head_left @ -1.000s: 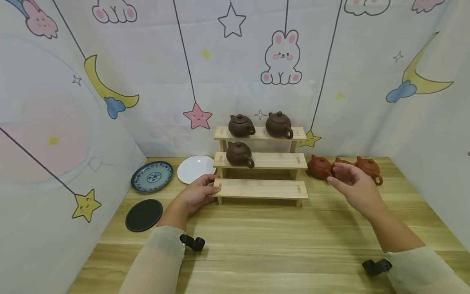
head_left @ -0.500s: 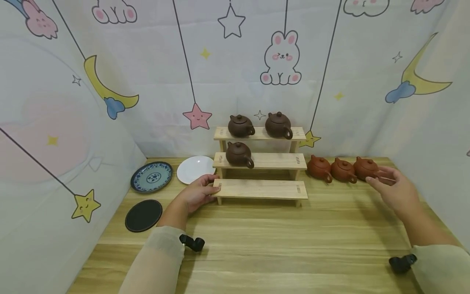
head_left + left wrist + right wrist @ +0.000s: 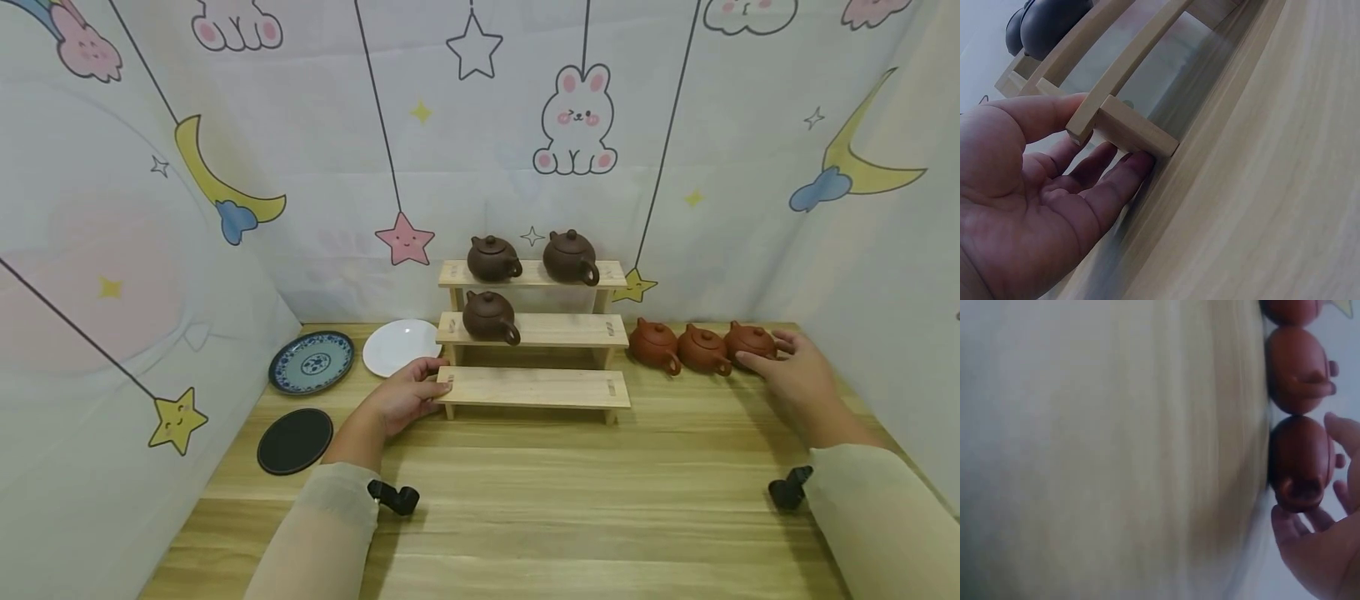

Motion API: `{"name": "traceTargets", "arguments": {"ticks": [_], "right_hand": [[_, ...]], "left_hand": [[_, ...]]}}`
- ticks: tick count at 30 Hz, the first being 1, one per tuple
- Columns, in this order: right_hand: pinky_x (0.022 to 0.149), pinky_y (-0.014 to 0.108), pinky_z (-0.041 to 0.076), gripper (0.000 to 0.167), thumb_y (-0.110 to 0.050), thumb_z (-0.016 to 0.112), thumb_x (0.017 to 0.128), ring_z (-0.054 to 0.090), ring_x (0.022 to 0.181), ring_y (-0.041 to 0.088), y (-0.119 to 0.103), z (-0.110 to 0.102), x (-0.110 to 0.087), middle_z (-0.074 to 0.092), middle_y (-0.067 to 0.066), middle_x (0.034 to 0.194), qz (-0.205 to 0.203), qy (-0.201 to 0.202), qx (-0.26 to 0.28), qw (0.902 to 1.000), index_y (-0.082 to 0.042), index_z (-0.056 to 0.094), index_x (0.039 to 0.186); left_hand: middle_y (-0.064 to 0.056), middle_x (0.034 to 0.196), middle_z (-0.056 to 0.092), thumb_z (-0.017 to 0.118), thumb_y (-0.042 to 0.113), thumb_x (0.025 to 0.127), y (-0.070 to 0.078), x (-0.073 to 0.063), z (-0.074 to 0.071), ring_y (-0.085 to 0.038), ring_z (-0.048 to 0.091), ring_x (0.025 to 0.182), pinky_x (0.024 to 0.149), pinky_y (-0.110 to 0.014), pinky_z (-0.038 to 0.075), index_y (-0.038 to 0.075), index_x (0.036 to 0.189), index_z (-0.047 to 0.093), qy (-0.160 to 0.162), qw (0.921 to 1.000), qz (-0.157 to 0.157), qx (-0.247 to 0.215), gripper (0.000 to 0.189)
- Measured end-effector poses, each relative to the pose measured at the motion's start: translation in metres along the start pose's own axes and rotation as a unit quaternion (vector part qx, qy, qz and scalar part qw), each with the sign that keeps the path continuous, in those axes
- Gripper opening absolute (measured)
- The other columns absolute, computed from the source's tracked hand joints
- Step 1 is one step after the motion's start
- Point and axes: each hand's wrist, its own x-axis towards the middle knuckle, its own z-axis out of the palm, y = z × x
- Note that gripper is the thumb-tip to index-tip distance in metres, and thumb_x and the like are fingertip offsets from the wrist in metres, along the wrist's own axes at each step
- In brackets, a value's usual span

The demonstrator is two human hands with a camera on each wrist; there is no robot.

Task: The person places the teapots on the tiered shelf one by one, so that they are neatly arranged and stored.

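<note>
In the head view a three-tier wooden display stand [image 3: 534,387] stands at the middle back of the table. My left hand [image 3: 403,398] grips the left end of its lowest shelf; in the left wrist view the thumb lies on the shelf [image 3: 1124,69] and the fingertips reach the leg [image 3: 1138,128] below. My right hand [image 3: 801,375] is around the rightmost reddish-brown teapot [image 3: 748,342], thumb at its front and fingers on its far right side. The right wrist view has that teapot [image 3: 1300,456] between thumb and fingers, resting on the table.
Two more reddish teapots, one left [image 3: 654,343] and one middle [image 3: 703,347], stand close beside it. Dark brown teapots sit on the top shelf [image 3: 531,273] and middle shelf [image 3: 570,329]. At left lie a blue-patterned plate [image 3: 312,362], a white plate [image 3: 401,347] and a black round mat [image 3: 296,442].
My right hand has passed rightward over the reddish teapots, then come back slightly left and closed in on the rightmost one. The left hand keeps its grip on the stand.
</note>
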Motion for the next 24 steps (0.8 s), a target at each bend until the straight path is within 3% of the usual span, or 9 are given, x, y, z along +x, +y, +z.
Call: {"name": "traceTargets", "arguments": {"ticks": [9,20,24], "right_hand": [[0.118,0.074,0.033,0.099,-0.043,0.069,0.103,0.029,0.151,0.062,-0.006,0.004,0.015,0.019,0.041,0.169,-0.001,-0.007,-0.005,1.0,0.006,0.012,0.168],[0.117,0.075,0.033,0.092,-0.046,0.065,0.105,0.03,0.149,0.064,-0.003,0.001,0.014,0.021,0.043,0.167,-0.004,0.018,-0.024,0.9996,0.006,0.021,0.166],[0.116,0.077,0.032,0.1,-0.052,0.064,0.103,0.025,0.151,0.065,-0.01,-0.004,0.007,0.015,0.04,0.171,-0.002,0.025,-0.018,0.9995,0.005,0.013,0.168]], "left_hand": [[-0.017,0.156,0.046,0.061,0.01,0.107,0.001,-0.001,0.0,-0.013,0.063,0.114,0.098,-0.032,0.056,0.002,0.16,0.035,-0.002,1.0,0.003,0.003,0.06],[-0.017,0.158,0.045,0.062,0.01,0.107,0.001,-0.001,0.002,-0.014,0.063,0.116,0.099,-0.033,0.056,0.002,0.16,0.035,0.0,1.0,0.001,0.004,0.06],[-0.018,0.158,0.043,0.061,0.01,0.107,0.001,-0.002,0.001,-0.013,0.062,0.116,0.1,-0.033,0.055,0.002,0.16,0.035,0.0,1.0,0.001,0.005,0.059]]}}
